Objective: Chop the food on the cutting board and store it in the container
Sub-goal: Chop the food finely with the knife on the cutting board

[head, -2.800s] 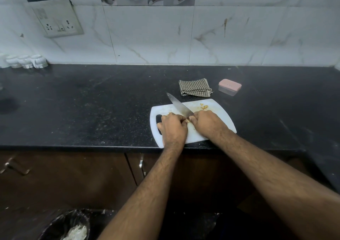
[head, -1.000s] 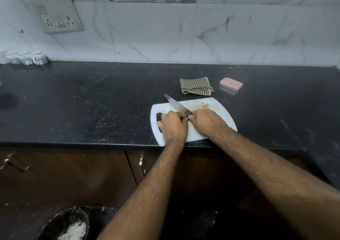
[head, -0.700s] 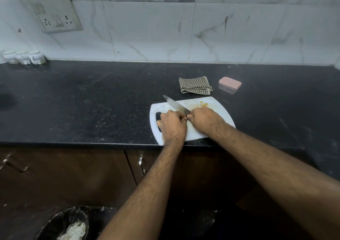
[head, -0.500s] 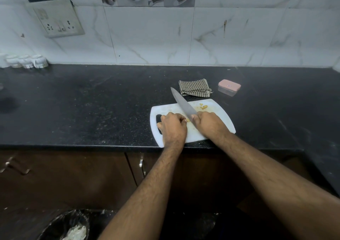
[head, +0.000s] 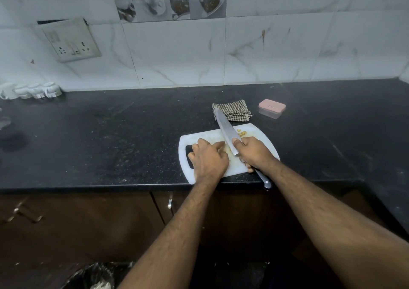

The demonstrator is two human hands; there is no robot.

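Now my right hand (head: 254, 153) grips the knife (head: 225, 129), blade angled up over the white cutting board (head: 263, 138) | left hand (head: 208, 158), fingers curled, presses pale food (head: 228, 149) on it | chopped bits (head: 242, 133) at far edge | pink-lidded container (head: 271, 108) beyond, beside checked cloth (head: 234, 111).

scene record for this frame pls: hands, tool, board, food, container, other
right hand: grips knife handle, blade angled up
left hand: on cutting board, fingers curled at the food
food: small yellowish chopped pieces at board's far edge
container: pink lid on, behind board to the right
other: checked cloth behind board
surface: black countertop
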